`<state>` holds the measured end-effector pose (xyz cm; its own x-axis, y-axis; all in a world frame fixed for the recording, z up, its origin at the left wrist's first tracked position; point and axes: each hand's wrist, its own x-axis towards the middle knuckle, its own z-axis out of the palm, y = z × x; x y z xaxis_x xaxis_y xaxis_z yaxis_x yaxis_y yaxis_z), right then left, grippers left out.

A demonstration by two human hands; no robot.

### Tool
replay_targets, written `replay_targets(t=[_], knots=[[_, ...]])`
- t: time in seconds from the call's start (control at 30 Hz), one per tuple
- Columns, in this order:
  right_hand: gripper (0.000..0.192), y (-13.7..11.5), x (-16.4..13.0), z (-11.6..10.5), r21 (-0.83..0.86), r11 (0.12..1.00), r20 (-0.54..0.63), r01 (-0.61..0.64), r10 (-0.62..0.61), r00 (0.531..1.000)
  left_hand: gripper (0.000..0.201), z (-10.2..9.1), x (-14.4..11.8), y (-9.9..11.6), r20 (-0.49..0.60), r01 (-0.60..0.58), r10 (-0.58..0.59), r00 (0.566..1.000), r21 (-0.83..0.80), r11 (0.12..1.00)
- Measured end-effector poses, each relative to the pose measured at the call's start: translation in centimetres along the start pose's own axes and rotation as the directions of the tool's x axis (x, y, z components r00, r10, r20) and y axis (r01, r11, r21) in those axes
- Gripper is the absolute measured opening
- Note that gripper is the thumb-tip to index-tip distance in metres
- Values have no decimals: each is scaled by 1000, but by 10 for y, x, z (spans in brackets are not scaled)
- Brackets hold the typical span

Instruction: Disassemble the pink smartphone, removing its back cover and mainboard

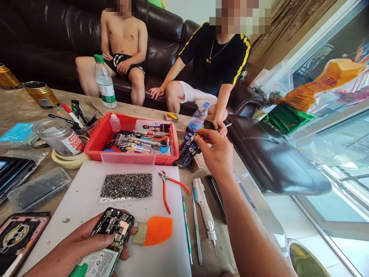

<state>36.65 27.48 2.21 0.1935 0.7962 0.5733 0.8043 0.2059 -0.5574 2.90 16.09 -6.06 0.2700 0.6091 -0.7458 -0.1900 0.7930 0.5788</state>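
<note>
My left hand [89, 238] is closed around an opened smartphone [115, 240], its circuit board and battery bare, with the thumb lying on the board. At the holder beside the red bin, my right hand [217, 152] has thumb and forefinger pinched at the blue-capped screwdrivers [188, 144]; the fingers partly hide the one they grip. An orange scraper blade [158, 231] lies on the white mat [83, 184] by the phone. Red-handled cutters [165, 186] and a clear box of tiny screws [126, 186] are behind it.
A red bin [95, 153] of tools stands at the back. An electric screwdriver [204, 206] and tweezers [196, 229] lie to the right. A phone back cover [21, 244] and a glass jar [59, 134] are leftward. Two people sit across the table, near water bottles [105, 82].
</note>
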Motion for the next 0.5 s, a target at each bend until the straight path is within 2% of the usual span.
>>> replay_targets(t=[0.23, 0.5], knots=[[24, 3, 1, 0, 23, 1000, 8, -19, 19, 1000, 71, -1, 2, -2, -1, 0, 0, 1000, 27, 1000], [24, 1, 2, 2, -1, 999, -8, -50, 50, 999, 69, -1, 4, -5, -14, 3, -4, 1000, -32, 999]])
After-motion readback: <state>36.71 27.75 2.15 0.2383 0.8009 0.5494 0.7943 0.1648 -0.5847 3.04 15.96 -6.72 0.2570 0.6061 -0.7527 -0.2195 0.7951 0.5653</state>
